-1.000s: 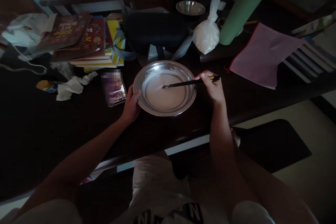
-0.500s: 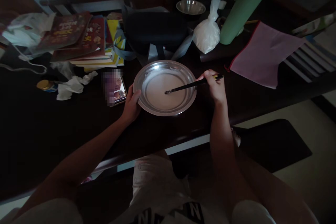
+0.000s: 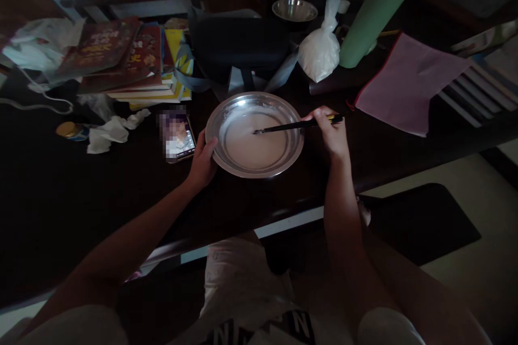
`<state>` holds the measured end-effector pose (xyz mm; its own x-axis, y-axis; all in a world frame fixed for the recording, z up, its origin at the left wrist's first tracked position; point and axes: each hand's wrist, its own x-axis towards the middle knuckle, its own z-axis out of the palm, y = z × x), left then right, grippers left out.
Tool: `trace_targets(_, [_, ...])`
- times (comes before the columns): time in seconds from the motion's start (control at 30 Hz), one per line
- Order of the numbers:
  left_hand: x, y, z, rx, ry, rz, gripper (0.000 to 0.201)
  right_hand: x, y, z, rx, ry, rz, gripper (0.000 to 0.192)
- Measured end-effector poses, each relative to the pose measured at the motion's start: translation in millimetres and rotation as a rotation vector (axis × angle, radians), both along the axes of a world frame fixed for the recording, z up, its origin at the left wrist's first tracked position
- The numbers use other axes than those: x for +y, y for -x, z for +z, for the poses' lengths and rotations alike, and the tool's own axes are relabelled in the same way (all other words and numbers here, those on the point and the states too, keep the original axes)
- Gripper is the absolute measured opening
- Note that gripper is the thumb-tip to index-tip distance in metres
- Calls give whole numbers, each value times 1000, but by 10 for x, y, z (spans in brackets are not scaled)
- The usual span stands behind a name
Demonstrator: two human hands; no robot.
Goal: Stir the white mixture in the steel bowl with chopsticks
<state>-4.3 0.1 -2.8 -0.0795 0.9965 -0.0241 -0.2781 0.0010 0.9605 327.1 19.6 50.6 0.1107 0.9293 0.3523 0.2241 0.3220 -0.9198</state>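
Fingers of the right hand [image 3: 329,132] pinch dark chopsticks [image 3: 293,126] whose tips dip into the pale batter in the steel basin [image 3: 259,170]; the left hand [image 3: 202,161] clasps the basin's near-left rim. Stirring probably goes best with tips low and circles small, left hand steadying the basin, clear of the phone [image 3: 178,137] just left of it.
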Motion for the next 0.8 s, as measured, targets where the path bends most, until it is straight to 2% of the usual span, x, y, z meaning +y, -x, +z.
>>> trace_targets(0.07, [0, 8, -2, -8, 11, -3, 48, -4, -3, -4, 15, 7, -30, 56])
trace_targets(0.23, [9, 16, -16, 0, 9, 8, 52, 0, 11, -4, -1, 3, 74, 54])
trace_targets(0.37, [12, 11, -11, 3, 9, 2, 56, 1, 14, 5, 23, 1, -15, 58])
trace_targets(0.53, [8, 0, 4, -8, 26, 26, 52, -3, 20, 3, 21, 25, 73, 56])
trace_targets(0.7, [8, -1, 5, -3, 3, 20, 52, -2, 2, -12, 51, 0, -16, 54])
trace_targets(0.8, [9, 2, 6, 0, 3, 15, 53, -2, 2, -8, 20, 20, 48, 53])
